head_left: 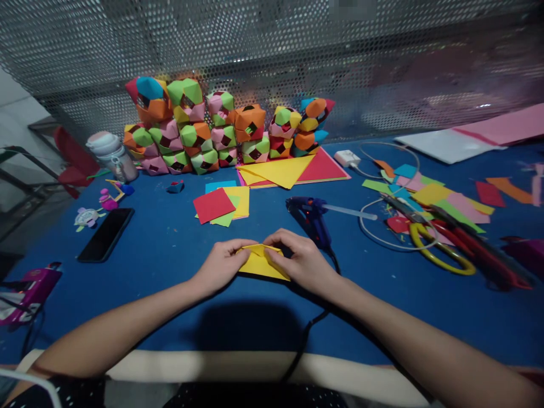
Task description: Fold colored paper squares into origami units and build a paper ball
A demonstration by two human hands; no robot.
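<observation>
A folded sheet of yellow paper (261, 266) is held between both hands, just above the blue table near its front middle. My left hand (223, 265) pinches its left end, thumb on the near face. At the right end, my right hand (304, 260) grips it with thumb and bent fingers. A small crease or flap shows along the top edge between the thumbs. Beyond the hands lies a small stack of coloured paper squares (215, 205), a red one uppermost. Close to the right hand rests a blue glue gun (312, 221) with a clear glue stick.
Folded-paper balls (195, 139) are stacked along the back by a perforated metal panel. Paper scraps (442, 198), yellow-handled scissors (442, 255) and a white cable lie right. A phone (106, 235), a bottle (110, 156) and a purple box (32, 294) stand left. Larger sheets (327, 167) lie behind.
</observation>
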